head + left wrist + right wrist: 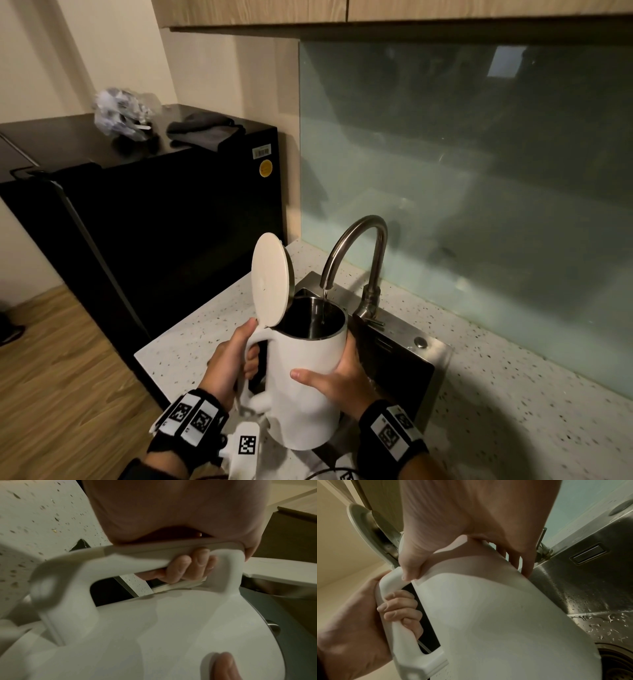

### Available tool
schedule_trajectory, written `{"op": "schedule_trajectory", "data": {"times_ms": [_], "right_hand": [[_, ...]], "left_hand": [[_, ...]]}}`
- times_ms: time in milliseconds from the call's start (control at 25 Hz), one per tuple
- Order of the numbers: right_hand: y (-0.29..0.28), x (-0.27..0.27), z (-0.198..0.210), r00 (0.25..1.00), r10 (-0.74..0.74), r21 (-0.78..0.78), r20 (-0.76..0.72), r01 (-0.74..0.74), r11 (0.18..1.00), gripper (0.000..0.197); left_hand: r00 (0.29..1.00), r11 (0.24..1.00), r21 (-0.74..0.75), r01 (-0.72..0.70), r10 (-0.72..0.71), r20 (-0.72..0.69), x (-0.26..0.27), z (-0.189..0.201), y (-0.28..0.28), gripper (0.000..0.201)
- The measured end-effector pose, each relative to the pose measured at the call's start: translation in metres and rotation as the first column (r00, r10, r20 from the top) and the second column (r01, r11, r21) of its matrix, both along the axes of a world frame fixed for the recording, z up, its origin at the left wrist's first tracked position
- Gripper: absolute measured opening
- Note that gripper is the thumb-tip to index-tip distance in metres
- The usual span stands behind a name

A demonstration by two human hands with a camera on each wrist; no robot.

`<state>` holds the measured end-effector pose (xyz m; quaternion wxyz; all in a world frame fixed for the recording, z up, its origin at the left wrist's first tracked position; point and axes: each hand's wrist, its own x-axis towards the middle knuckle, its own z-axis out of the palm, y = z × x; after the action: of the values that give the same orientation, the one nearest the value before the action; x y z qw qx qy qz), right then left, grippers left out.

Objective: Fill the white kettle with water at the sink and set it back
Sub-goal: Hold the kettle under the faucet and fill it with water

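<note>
The white kettle [305, 387] [171, 635] [496, 615] is held tilted over the steel sink [424, 356] [590, 595], its round lid [272, 277] standing open. A thin stream of water runs from the curved faucet [356, 246] into the kettle's mouth. My left hand [233, 359] [185, 566] [399, 609] grips the kettle's handle, fingers curled through it. My right hand [339, 377] [471, 540] clasps the kettle's body from the sink side, thumb across the front, fingers wrapped round behind.
A speckled white countertop [191, 346] surrounds the sink. A black fridge [164, 212] stands to the left, with a crumpled plastic bag [120, 113] and a dark cloth [205, 128] on top. A glass backsplash [479, 171] runs behind, cabinets overhead.
</note>
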<state>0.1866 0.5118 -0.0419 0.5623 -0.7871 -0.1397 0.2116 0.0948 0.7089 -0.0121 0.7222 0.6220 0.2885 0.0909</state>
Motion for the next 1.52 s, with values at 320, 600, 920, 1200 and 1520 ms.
{"op": "schedule_trajectory", "data": {"times_ms": [320,600,920,1200,1520], "right_hand": [[0.000,-0.002,0.004,1.000,0.002,-0.001,0.010,-0.002,1.000,0.128],[0.003,0.001,-0.005,1.000,-0.030,0.009,0.003,0.030,1.000,0.134],[0.002,-0.001,-0.008,0.998,-0.060,0.053,-0.001,0.060,0.997,0.128],[0.002,-0.001,-0.010,0.998,-0.058,0.065,-0.002,0.058,0.996,0.126],[0.004,0.000,-0.013,0.999,-0.052,0.063,0.007,0.052,0.997,0.126]], "left_hand": [[0.999,0.999,-0.048,-0.026,0.028,0.038,0.000,-0.002,0.002,0.062],[1.000,0.999,-0.045,-0.006,0.008,0.026,0.001,-0.002,0.002,0.060],[1.000,1.000,-0.015,0.012,-0.012,0.014,0.004,0.000,-0.001,0.058],[1.000,1.000,-0.002,0.008,-0.008,0.007,0.002,0.001,-0.002,0.059],[1.000,1.000,-0.016,0.007,-0.006,0.016,0.000,0.001,-0.002,0.058]]}}
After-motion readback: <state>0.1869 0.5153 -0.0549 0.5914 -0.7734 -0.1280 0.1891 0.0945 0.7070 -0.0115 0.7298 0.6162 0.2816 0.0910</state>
